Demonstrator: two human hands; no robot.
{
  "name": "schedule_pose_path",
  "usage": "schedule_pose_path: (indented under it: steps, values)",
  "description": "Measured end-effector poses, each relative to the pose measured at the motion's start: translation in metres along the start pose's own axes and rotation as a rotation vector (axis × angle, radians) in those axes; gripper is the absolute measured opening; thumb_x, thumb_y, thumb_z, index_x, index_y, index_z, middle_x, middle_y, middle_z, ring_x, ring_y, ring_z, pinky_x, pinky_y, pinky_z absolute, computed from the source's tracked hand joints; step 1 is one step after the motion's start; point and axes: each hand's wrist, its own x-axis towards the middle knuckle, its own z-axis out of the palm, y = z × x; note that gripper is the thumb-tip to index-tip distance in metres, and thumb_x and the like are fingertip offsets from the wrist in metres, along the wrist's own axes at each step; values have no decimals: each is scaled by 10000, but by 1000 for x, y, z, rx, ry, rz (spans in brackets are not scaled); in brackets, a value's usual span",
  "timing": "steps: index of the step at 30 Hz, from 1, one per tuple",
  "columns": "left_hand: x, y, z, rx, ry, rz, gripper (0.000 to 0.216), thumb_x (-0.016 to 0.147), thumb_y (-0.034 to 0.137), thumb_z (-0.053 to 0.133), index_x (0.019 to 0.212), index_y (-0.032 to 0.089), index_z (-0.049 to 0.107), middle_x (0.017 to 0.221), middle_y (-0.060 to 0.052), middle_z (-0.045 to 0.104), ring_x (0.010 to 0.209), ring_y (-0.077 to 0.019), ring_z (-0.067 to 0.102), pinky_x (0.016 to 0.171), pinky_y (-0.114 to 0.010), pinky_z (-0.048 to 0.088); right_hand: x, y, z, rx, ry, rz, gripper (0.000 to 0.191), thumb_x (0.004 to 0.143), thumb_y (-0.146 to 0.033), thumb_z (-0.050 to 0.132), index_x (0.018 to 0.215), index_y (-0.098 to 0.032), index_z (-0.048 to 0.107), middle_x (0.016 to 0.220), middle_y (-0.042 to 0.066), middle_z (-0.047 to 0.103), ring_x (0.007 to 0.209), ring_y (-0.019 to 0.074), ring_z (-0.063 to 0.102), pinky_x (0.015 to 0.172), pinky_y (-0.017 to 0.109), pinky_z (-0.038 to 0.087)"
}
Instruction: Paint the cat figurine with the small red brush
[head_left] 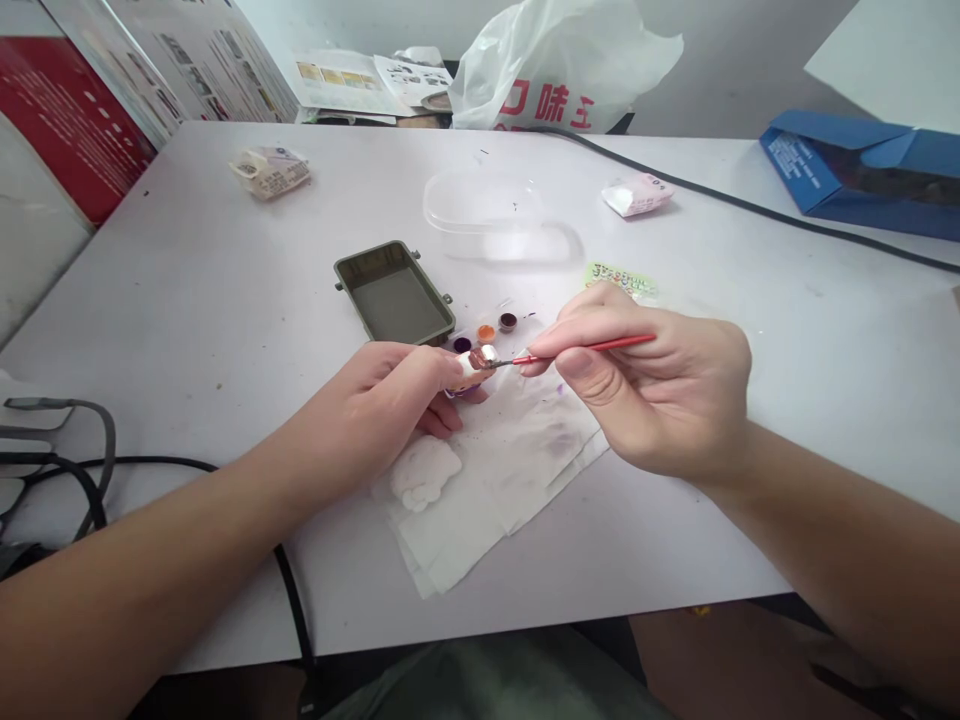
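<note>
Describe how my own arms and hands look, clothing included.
Your left hand and right hand are ungloved, with no ring in sight. The left arm and right arm show no sleeve, watch or bracelet. Below, a dark green garment shows at your lap.

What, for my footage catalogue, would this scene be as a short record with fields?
Left hand: left hand holds a small painted piece
Right hand: right hand grips a red brush, tip at the piece
Paints: three small pots, one orange, two dark
Protection: stained paper sheets, crumpled tissue on top
Behind left hand: olive tray
Farther back: clear container
Far right: blue box
</note>
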Motion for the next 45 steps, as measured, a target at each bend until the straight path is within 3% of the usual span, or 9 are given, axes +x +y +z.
schedule_pose_path:
  steps: [15, 23, 29, 34, 40, 45]
  values:
    - [-7, 6, 3, 4, 29, 20, 320, 925, 454, 549, 929, 240, 787, 1022, -25, 760, 838, -159, 662, 708, -214, 570, 1, 0, -4, -11, -20, 3, 167, 887, -118, 675, 976, -218, 774, 848, 37, 761, 803, 173, 699, 721, 353, 596]
    - [4, -3, 1, -145, 8, 12, 318, 904, 445, 559, 885, 211, 774, 996, -61, 763, 786, -174, 676, 715, -260, 577, 6, 7, -3, -26, 106, 113, 110, 935, -215, 653, 914, -241, 758, 837, 22, 755, 750, 168, 733, 724, 341, 613]
    - [0, 4, 1, -174, 18, 35, 322, 901, 426, 559, 900, 194, 783, 929, -72, 770, 750, -174, 658, 701, -268, 569, 6, 10, -1, -35, 68, 194, 141, 948, -290, 648, 871, -206, 731, 816, 13, 751, 731, 144, 720, 723, 305, 607]
    - [-13, 10, 6, 0, 86, 126, 345, 872, 499, 640, 934, 200, 800, 977, -69, 765, 846, -208, 674, 758, -295, 558, 5, 7, -2, 5, 93, 149, 145, 937, -280, 661, 844, -196, 735, 753, 7, 705, 676, 130, 681, 679, 302, 590]
    - [-13, 9, 12, 28, 32, 127, 355, 880, 495, 620, 889, 187, 798, 907, -61, 763, 775, -194, 673, 706, -286, 551, 6, 1, 0, 65, 138, 48, 174, 944, -286, 635, 815, -214, 727, 699, 5, 673, 571, 122, 623, 546, 296, 556]
    - [-11, 9, 11, 22, 14, 107, 372, 888, 505, 594, 861, 187, 784, 929, -67, 766, 785, -196, 681, 703, -287, 552, 4, -1, 4, 47, 81, 7, 121, 933, -225, 645, 865, -228, 745, 718, 10, 676, 701, 164, 686, 679, 352, 587]
